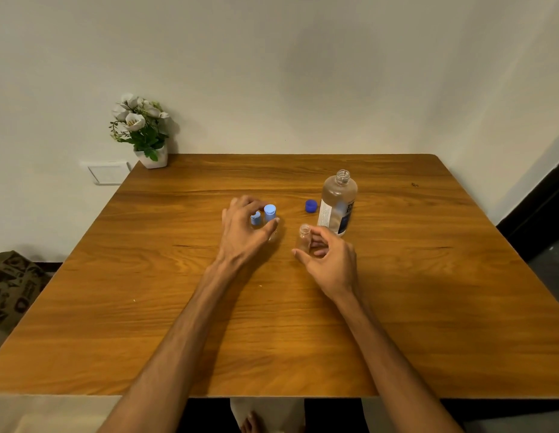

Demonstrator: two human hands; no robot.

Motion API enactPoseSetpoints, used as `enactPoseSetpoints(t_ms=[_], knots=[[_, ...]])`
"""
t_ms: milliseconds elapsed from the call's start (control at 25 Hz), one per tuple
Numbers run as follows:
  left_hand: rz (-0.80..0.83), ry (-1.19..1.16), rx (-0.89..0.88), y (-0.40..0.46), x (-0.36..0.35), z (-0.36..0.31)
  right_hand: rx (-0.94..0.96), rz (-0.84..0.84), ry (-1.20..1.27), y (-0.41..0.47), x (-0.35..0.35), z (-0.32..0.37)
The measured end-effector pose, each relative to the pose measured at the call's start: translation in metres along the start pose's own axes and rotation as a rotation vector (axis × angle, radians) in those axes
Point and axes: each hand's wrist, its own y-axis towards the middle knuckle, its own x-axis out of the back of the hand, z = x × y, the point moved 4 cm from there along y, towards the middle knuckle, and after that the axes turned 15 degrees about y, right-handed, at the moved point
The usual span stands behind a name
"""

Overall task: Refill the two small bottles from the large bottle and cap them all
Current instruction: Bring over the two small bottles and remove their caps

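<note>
On the wooden surface [396, 276] set against a white wall, the left hand [243, 232] curls around a light-blue-capped small bottle [269, 214] beside a loose light-blue cap [255, 219], the right hand [329, 260] grips the uncapped small bottle [304, 237], the open large bottle [337, 203] stands just behind with its dark-blue cap [311, 206] alongside, and a potted white-flower plant [143, 129] occupies the far-left corner.

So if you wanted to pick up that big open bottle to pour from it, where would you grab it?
Probably around the labelled body of the large bottle, below the shoulder, coming from the near right side with the right hand. It stands upright and uncapped, so a mid-body wrap should keep it steady, and the narrow neck stays free for pouring. Its blue cap lies to its left.
</note>
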Motion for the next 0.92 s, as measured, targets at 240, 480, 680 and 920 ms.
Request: enactPoseSetpoints(t_ms=[240, 480, 680, 920], knots=[[-0.166, -0.273, -0.003, -0.020, 0.020, 0.001, 0.094, -0.242, -0.040, -0.040, 0.026, 0.026], [0.201, -0.746, 0.200, -0.054, 0.019, -0.008, 0.031, 0.124, 0.051, -0.055, -0.011, 0.051], [0.166, -0.823, 0.237, -0.069, 0.028, -0.013, -0.068, 0.246, 0.126, -0.049, -0.027, 0.042], [-0.206, -0.558, 0.403, -0.081, 0.019, -0.019, 0.074, 0.091, 0.042, -0.052, -0.033, 0.058]])
